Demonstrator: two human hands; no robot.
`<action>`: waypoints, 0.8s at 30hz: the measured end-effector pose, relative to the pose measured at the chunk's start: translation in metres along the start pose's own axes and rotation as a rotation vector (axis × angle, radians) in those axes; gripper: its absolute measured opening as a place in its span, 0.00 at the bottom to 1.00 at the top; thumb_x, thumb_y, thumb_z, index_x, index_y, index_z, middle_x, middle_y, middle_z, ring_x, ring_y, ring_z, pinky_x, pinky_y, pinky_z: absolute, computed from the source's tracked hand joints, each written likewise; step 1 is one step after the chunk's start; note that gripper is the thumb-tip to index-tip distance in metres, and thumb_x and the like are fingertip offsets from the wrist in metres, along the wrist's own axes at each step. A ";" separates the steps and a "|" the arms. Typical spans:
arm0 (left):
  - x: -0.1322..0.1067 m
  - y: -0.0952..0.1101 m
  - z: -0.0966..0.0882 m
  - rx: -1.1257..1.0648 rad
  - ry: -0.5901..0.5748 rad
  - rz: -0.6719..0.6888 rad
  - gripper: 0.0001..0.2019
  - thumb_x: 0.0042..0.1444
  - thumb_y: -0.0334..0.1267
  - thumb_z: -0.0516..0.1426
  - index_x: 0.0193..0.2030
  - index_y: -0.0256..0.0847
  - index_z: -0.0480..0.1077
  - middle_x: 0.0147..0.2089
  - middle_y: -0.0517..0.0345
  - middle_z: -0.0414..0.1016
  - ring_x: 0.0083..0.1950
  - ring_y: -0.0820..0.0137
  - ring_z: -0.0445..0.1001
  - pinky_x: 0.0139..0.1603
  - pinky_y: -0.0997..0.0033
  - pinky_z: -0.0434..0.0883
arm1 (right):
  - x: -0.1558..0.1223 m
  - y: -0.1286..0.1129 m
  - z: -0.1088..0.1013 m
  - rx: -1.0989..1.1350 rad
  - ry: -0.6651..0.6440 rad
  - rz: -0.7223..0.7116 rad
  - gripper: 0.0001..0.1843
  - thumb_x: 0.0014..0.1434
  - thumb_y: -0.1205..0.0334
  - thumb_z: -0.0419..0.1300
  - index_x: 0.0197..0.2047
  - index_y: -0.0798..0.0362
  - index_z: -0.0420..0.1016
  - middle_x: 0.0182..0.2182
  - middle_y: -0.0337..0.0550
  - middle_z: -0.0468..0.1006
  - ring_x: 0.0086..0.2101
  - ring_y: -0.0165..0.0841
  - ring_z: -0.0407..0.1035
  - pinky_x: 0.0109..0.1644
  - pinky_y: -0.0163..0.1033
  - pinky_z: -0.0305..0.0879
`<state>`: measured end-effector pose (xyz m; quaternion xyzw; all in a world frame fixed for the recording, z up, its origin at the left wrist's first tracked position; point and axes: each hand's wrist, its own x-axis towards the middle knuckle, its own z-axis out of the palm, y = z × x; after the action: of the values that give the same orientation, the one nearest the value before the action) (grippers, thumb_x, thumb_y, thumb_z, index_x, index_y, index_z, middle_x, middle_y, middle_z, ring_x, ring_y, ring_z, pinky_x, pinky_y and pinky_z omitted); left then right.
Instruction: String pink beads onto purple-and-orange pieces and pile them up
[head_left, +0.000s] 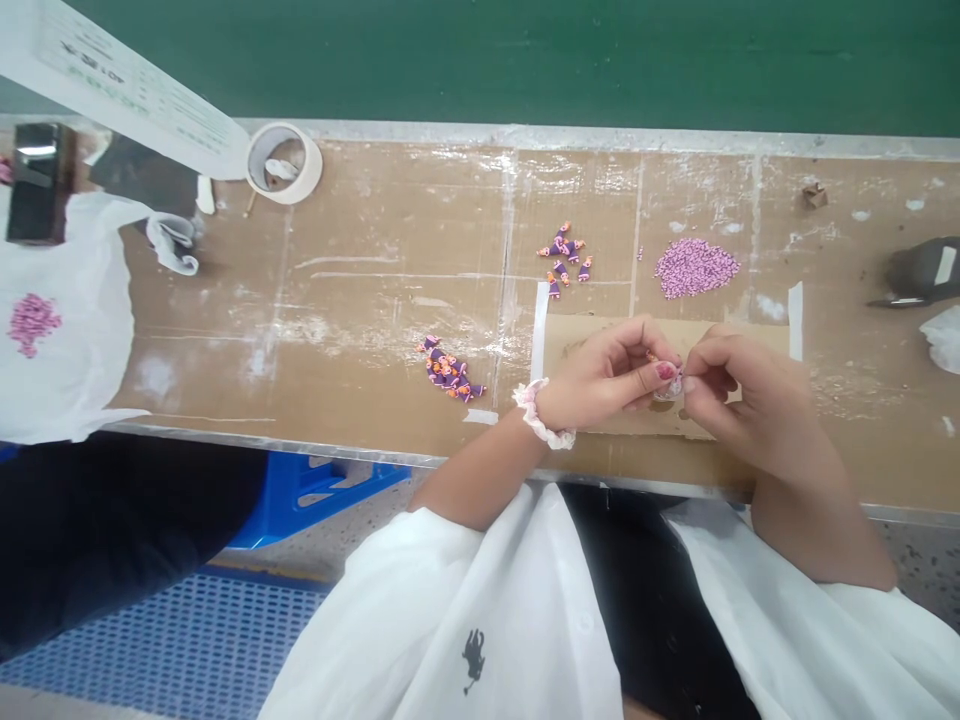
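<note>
My left hand [611, 378] and my right hand [731, 390] meet over a taped-down cardboard sheet [574, 335] near the front edge of the bench. Both pinch one tiny pale piece [670, 384] between thumbs and fingertips; it is too small to name. A pink scrunchie sits on my left wrist. A pile of small pink beads [696, 267] lies just beyond the hands. One heap of small purple and orange figures [450, 372] lies left of my left hand, and a second heap of such figures [565, 257] lies farther back.
A roll of white tape [285, 162] and a paper sheet [112, 80] sit at the back left. A white bag [67, 320] with pink beads on it covers the left end. A dark tool [919, 272] lies at the right. A blue stool [300, 495] stands below the bench.
</note>
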<state>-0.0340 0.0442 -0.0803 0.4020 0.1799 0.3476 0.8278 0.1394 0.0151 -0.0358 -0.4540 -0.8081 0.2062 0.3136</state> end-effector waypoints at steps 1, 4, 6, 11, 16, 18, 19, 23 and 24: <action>0.000 0.000 0.000 -0.002 -0.002 -0.001 0.13 0.57 0.44 0.62 0.35 0.37 0.64 0.28 0.63 0.67 0.25 0.83 0.64 0.23 0.80 0.62 | 0.000 0.000 0.000 0.002 -0.003 0.003 0.09 0.58 0.72 0.56 0.31 0.50 0.60 0.22 0.32 0.62 0.22 0.25 0.56 0.24 0.33 0.54; 0.001 -0.002 -0.001 -0.005 -0.004 -0.006 0.14 0.57 0.44 0.62 0.35 0.37 0.64 0.29 0.63 0.67 0.25 0.83 0.64 0.23 0.80 0.62 | -0.001 0.000 0.000 -0.002 -0.019 0.020 0.09 0.58 0.72 0.56 0.31 0.50 0.61 0.22 0.32 0.62 0.22 0.24 0.56 0.25 0.33 0.54; 0.000 -0.002 -0.001 0.001 -0.008 -0.005 0.14 0.57 0.44 0.62 0.35 0.37 0.64 0.28 0.63 0.67 0.24 0.83 0.63 0.23 0.80 0.62 | -0.001 -0.001 -0.001 0.008 -0.029 0.037 0.09 0.58 0.72 0.57 0.31 0.50 0.61 0.22 0.32 0.62 0.22 0.24 0.56 0.25 0.33 0.54; -0.001 0.005 -0.002 0.131 0.044 0.044 0.15 0.57 0.48 0.61 0.37 0.39 0.65 0.28 0.63 0.68 0.22 0.82 0.63 0.22 0.78 0.62 | 0.001 0.008 -0.001 0.228 -0.036 0.118 0.06 0.58 0.69 0.59 0.33 0.49 0.67 0.24 0.34 0.69 0.24 0.26 0.62 0.27 0.34 0.60; 0.007 0.015 -0.021 0.324 0.488 0.166 0.15 0.57 0.49 0.61 0.40 0.41 0.66 0.33 0.61 0.72 0.25 0.80 0.67 0.23 0.79 0.66 | 0.007 0.054 -0.002 0.074 0.414 0.425 0.03 0.55 0.64 0.61 0.33 0.49 0.70 0.27 0.37 0.74 0.26 0.31 0.68 0.29 0.39 0.65; 0.011 0.016 -0.031 0.330 0.623 0.169 0.16 0.57 0.48 0.61 0.46 0.44 0.66 0.38 0.58 0.75 0.31 0.77 0.72 0.28 0.78 0.71 | 0.007 0.075 -0.004 -0.135 0.424 0.496 0.02 0.54 0.65 0.60 0.32 0.49 0.71 0.28 0.39 0.74 0.27 0.33 0.67 0.32 0.41 0.66; 0.013 0.016 -0.035 0.330 0.659 0.164 0.18 0.57 0.46 0.61 0.51 0.45 0.65 0.40 0.57 0.76 0.34 0.76 0.74 0.31 0.77 0.73 | 0.006 0.084 -0.005 -0.208 0.373 0.510 0.03 0.53 0.66 0.59 0.32 0.49 0.71 0.29 0.39 0.75 0.28 0.33 0.67 0.34 0.42 0.66; 0.013 0.017 -0.039 0.345 0.709 0.154 0.21 0.58 0.40 0.60 0.57 0.47 0.61 0.44 0.55 0.77 0.37 0.75 0.75 0.33 0.76 0.73 | 0.002 0.101 -0.006 -0.308 0.192 0.489 0.07 0.54 0.68 0.56 0.34 0.48 0.74 0.33 0.42 0.76 0.30 0.35 0.68 0.38 0.45 0.68; 0.012 0.017 -0.037 0.360 0.709 0.152 0.20 0.58 0.39 0.60 0.56 0.46 0.62 0.43 0.55 0.77 0.36 0.75 0.75 0.33 0.76 0.73 | 0.001 0.101 -0.005 -0.310 0.170 0.480 0.07 0.55 0.68 0.56 0.34 0.48 0.75 0.33 0.43 0.77 0.30 0.36 0.69 0.38 0.45 0.68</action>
<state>-0.0542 0.0804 -0.0900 0.4081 0.4819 0.4878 0.6028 0.2033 0.0674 -0.0944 -0.6904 -0.6702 0.1097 0.2494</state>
